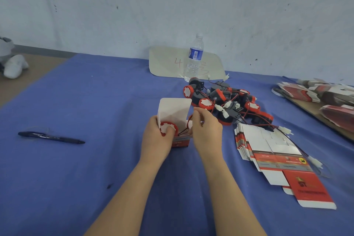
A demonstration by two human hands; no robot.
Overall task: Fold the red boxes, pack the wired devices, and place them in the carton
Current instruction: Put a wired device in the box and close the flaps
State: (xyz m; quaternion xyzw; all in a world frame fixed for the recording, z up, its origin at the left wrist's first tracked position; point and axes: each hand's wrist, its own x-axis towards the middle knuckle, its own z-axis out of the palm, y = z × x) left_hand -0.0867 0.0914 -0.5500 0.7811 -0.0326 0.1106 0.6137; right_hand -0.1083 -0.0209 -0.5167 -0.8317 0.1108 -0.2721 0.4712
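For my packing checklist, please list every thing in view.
red box: one, red-white, open, centre
wired device: one, red-black, inside it
loose devices: one pile, red-black, behind the box
flat boxes: one stack, red-white, right; more far right
water bottle: one, clear, by the wall
paper sheet: one, pale, behind the bottle
pen: one, dark, left
white soft thing: one, far left
cloth: one, blue, covering the table
left hand: grips the red box
right hand: fingers curled at the box's right side
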